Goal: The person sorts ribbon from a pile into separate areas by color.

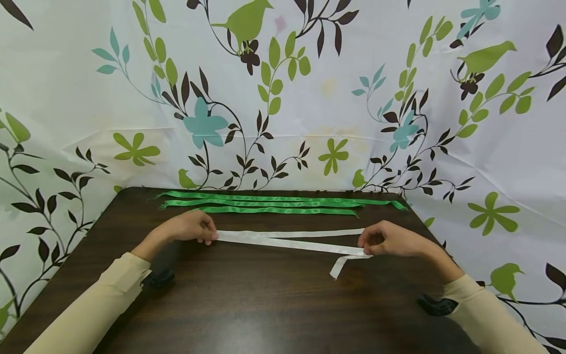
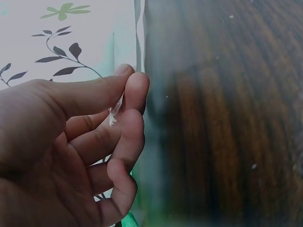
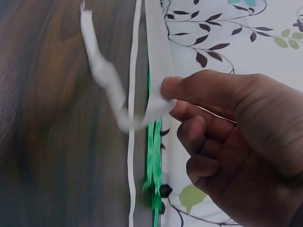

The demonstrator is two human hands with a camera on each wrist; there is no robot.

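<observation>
A white ribbon point(image 1: 292, 244) stretches between both hands above the dark table. My left hand point(image 1: 192, 227) pinches its left end between thumb and forefinger; in the left wrist view a frayed tip point(image 2: 113, 114) pokes out between the fingers. Toward the other end, my right hand point(image 1: 391, 239) pinches the same ribbon, and a loose tail point(image 1: 339, 266) bends back from there to the left. Its flat width point(image 3: 160, 56) shows in the right wrist view. Behind it lies a second white strip point(image 1: 318, 233), whose ends are partly hidden by the hands.
Green satin ribbons point(image 1: 265, 210) lie in rows along the back of the brown table point(image 1: 265, 295). A white cloth point(image 1: 283, 147) printed with leaves and birds hangs right behind the table edge. Each wrist carries a small black device point(image 1: 438, 305).
</observation>
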